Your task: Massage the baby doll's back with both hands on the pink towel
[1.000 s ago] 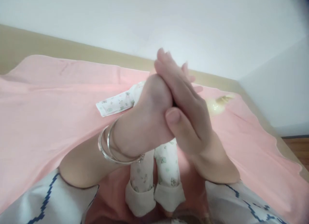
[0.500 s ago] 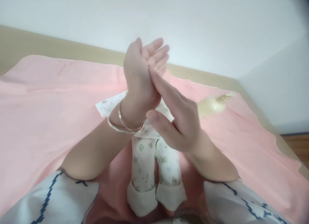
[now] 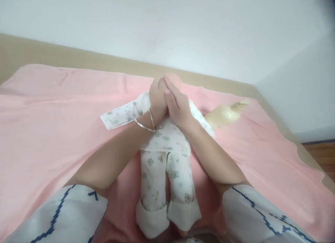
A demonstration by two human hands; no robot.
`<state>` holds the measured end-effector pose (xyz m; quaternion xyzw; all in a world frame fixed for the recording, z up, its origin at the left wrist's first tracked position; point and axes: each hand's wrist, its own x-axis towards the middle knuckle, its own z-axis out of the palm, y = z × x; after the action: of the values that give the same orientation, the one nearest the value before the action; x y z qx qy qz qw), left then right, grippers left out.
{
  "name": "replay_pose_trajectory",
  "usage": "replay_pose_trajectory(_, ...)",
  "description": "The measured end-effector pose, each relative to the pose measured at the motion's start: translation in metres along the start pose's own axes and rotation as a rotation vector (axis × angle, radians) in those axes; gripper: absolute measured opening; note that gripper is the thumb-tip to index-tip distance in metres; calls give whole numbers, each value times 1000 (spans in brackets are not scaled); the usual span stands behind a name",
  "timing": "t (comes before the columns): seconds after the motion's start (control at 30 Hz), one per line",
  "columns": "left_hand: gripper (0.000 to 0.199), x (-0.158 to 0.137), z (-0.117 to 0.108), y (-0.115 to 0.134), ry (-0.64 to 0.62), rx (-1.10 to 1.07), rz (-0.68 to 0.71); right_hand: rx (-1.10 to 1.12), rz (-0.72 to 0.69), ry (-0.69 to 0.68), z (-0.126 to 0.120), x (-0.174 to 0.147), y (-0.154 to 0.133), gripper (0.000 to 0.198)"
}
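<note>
Beside the clothed figure [image 3: 167, 138] on the pink cloth [image 3: 65, 121] lay a yellowish object [image 3: 225, 116]. Over the figure, the right hand [image 3: 179, 105], fingers together, clasped the left hand [image 3: 156, 96], its fingers mostly hidden. Cloth spread wide leftward; behind ran beige edging [image 3: 78, 54].

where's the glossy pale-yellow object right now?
Head view, right of centre: the glossy pale-yellow object lies on the pink cloth, beside the white patterned sleeve on that side, to the right of the person's right hand.

A pale back wall [image 3: 125, 30] meets a side wall [image 3: 300, 86]; below, a dark strip [image 3: 318, 142] borders brown floor [image 3: 321, 156] beside a tan surface [image 3: 52, 49].
</note>
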<state>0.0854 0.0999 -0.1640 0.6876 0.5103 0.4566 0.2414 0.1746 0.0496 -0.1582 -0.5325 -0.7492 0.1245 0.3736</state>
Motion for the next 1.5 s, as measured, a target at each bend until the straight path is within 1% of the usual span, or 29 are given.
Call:
replay_pose_trajectory(0.07,17,4,7,-12,12,-52,41,-17,16,34,6,-1,4,57)
replay_pose_trajectory(0.13,20,4,11,-18,14,-85,54,-9,23,57,10,-3,5,57)
replay_pose_trajectory(0.2,22,1,12,-17,30,-103,26,6,35,84,13,-3,7,57)
replay_pose_trajectory(0.3,24,-5,12,-12,38,-133,-41,37,79,164,17,-1,15,59)
replay_pose_trajectory(0.33,23,-7,12,-11,36,-145,-42,50,100,191,19,0,20,60)
replay_pose_trajectory(0.4,21,-10,12,-11,23,-148,1,70,128,227,20,2,29,64)
replay_pose_trajectory(0.47,19,-12,11,-14,-1,-117,68,63,132,215,19,2,37,65)
replay_pose_trajectory(0.57,24,-18,7,-24,-65,-41,170,-6,72,141,15,-1,47,61)
replay_pose_trajectory(0.7,43,-27,-2,-45,-105,89,193,-95,-7,60,7,-7,55,61)
replay_pose_trajectory(0.8,47,-32,-9,-61,-118,148,232,-151,-5,11,4,-10,57,60)
replay_pose_trajectory(0.87,48,-33,-13,-67,-127,134,272,-170,-11,-12,2,-10,57,58)
replay_pose_trajectory(0.97,46,-33,-16,-69,-124,114,277,-179,-21,-23,1,-10,55,53)
replay_pose_trajectory(1.07,42,-34,-17,-67,-125,97,250,-207,11,-31,0,-13,51,52)
replay_pose_trajectory(1.13,42,-35,-17,-65,-119,74,211,-249,43,-40,-1,-17,44,53)
replay_pose_trajectory(1.23,43,-37,-18,-63,-101,14,159,-331,60,-51,2,-29,26,53)
replay_pose_trajectory(1.3,40,-38,-18,-62,-89,-10,152,-371,25,-59,6,-39,11,53)
replay_pose_trajectory(1.4,37,-38,-17,-64,-82,5,180,-394,-59,-68,14,-51,-6,54)
replay_pose_trajectory(1.5,36,-36,-16,-66,-86,35,210,-380,-83,-90,15,-53,-11,56)
